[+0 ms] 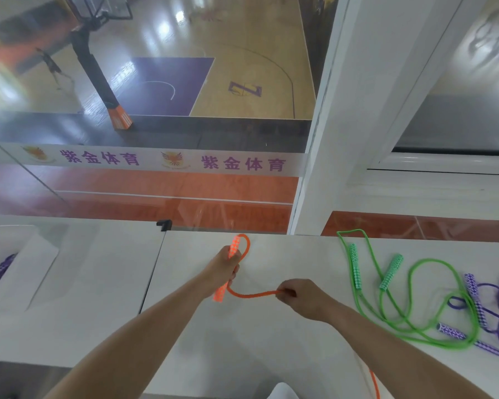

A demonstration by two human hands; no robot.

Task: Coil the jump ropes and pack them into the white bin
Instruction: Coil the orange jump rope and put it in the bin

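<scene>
The counter (242,335) is white, with a seam running diagonally between two sections. A small black bracket (164,225) sits at its far edge. Beyond it stands a glass wall (144,133) bearing a white banner (156,161) with purple characters and two winged emblems. A white pillar (355,116) rises right of the glass. Through the glass, a basketball court (242,67) lies below: tan wood floor, a purple key, a purple logo. A black hoop post (94,67) with an orange base stands on it. A blurred figure (51,64), possibly a player, is left of the post.
</scene>
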